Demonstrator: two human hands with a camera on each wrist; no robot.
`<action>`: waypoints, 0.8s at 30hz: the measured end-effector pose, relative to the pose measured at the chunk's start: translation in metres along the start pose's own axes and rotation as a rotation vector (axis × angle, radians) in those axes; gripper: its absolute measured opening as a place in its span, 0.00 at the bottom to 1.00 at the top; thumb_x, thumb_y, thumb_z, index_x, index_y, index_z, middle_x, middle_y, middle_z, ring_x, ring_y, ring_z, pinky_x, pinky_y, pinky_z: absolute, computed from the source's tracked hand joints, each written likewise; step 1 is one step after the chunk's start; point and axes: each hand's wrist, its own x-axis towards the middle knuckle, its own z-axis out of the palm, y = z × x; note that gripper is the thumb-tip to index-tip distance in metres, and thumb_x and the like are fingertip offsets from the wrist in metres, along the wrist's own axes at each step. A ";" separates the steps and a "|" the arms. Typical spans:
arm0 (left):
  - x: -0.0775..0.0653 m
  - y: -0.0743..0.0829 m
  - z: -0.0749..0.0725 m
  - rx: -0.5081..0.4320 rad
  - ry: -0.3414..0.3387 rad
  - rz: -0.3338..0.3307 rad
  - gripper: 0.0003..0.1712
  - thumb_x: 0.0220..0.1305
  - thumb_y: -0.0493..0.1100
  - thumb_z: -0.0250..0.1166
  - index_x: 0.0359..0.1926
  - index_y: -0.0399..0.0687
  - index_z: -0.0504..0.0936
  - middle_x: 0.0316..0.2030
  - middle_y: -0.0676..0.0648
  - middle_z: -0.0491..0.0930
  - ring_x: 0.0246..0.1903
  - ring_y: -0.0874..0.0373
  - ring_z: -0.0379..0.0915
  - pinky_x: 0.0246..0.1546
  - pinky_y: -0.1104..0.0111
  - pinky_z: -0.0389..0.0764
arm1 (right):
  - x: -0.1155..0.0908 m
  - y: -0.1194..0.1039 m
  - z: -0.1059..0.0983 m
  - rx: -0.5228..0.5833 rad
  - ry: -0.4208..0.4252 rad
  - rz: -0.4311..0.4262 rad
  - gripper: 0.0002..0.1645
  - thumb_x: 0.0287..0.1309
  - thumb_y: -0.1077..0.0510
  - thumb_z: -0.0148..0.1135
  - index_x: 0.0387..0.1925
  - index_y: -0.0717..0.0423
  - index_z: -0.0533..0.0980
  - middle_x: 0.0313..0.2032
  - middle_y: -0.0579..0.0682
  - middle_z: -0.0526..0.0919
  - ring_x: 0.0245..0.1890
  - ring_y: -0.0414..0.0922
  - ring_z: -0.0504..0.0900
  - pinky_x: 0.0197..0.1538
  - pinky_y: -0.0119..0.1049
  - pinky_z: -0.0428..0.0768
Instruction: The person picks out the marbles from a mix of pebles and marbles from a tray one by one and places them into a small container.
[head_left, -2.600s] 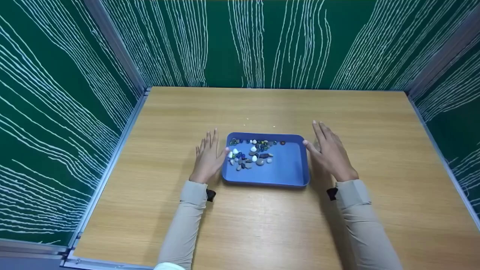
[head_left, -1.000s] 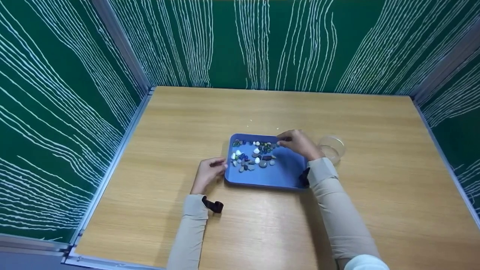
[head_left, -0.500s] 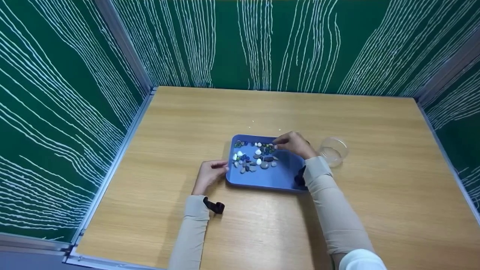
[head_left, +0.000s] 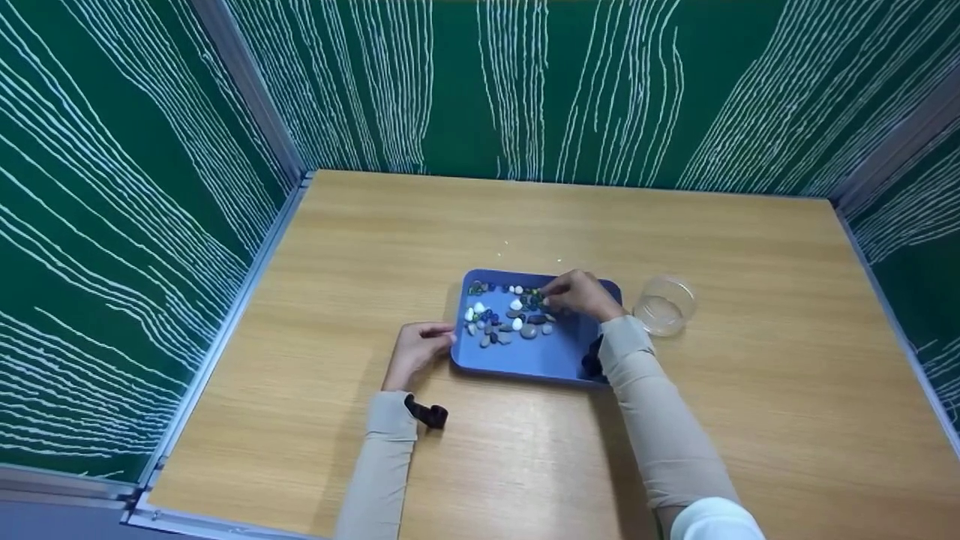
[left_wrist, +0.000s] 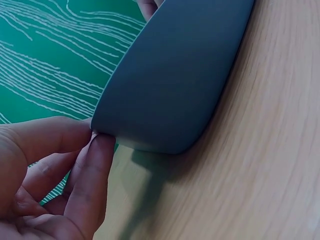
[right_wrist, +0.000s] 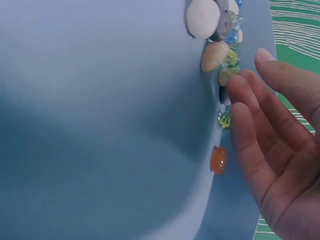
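Observation:
A blue tray (head_left: 525, 362) holds pebbles and shiny glass marbles, bunched in its left and far parts. At its left side my left hand (head_left: 417, 351) pinches the rim; in the left wrist view the thumb lies on one face of the tray wall (left_wrist: 170, 75) and the fingers on the other. My right hand (head_left: 583, 295) reaches over the far right part, fingertips right at the marbles. In the right wrist view its fingers are loosely bent with thumb apart, nothing visible between them. Near them lie a white pebble (right_wrist: 202, 18), a green-yellow marble (right_wrist: 225, 120) and an orange bead (right_wrist: 218, 160).
To the right of the tray stands a clear round plastic container (head_left: 664, 306). Tiny white bits (head_left: 559, 260) lie on the wooden table (head_left: 390, 225) beyond the tray. Green panels with white wavy lines (head_left: 600, 90) wall the table at the back and sides.
From spread beside the tray, my left hand has come to pinch its rim and my right has moved over it, then slightly left among the marbles. The clear container, hidden before, now shows.

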 end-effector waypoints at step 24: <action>0.000 -0.001 -0.001 -0.103 -0.028 -0.037 0.15 0.55 0.27 0.66 0.46 0.29 0.82 0.43 0.35 0.83 0.36 0.57 0.81 0.44 0.67 0.86 | 0.002 0.006 0.012 -0.080 -0.006 0.037 0.12 0.57 0.61 0.66 0.43 0.61 0.84 0.37 0.57 0.86 0.24 0.40 0.76 0.24 0.27 0.75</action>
